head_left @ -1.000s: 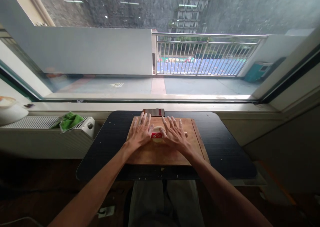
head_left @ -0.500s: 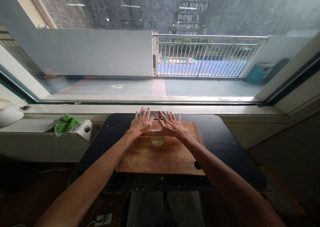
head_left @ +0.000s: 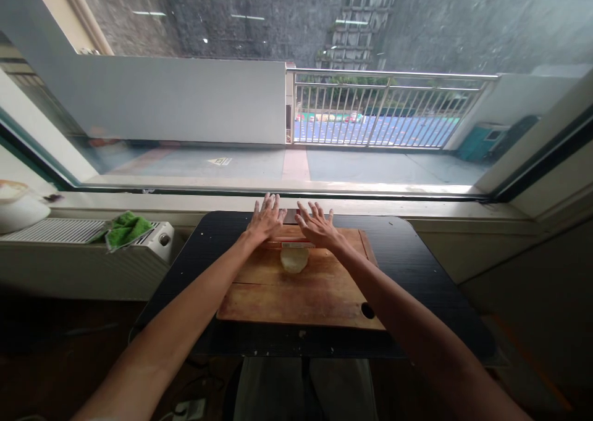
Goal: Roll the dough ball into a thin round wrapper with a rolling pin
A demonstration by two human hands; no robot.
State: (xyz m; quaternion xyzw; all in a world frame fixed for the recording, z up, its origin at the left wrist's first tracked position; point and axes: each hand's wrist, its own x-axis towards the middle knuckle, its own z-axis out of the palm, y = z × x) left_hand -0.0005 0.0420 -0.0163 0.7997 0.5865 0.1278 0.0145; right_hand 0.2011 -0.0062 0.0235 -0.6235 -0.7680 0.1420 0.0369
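Note:
On a wooden board (head_left: 278, 300) lies a round, flattened piece of pale dough (head_left: 294, 261). At the dough's far edge a rolling pin (head_left: 298, 244) with a red-edged white label lies crosswise. My left hand (head_left: 267, 220) rests over the pin's left part, palm down, its floury fingers stretched out and spread. Over the right part is my right hand (head_left: 319, 226), also flat with fingers apart. Neither hand wraps round the pin, and its ends are hidden beneath them. Just beyond the hands, a small dark object (head_left: 291, 216) is partly covered.
The board lies on a black table (head_left: 407, 273) with rounded corners, close to the windowsill (head_left: 417, 208). A finger hole (head_left: 367, 310) is cut near the board's right front corner. A green cloth (head_left: 128, 228) lies on the radiator at left. A stool (head_left: 306, 387) stands below.
Both hands have pushed forward, away from me, and the rolling pin has rolled with them. Its label has turned, and more of the dough shows. The camera view has shifted slightly.

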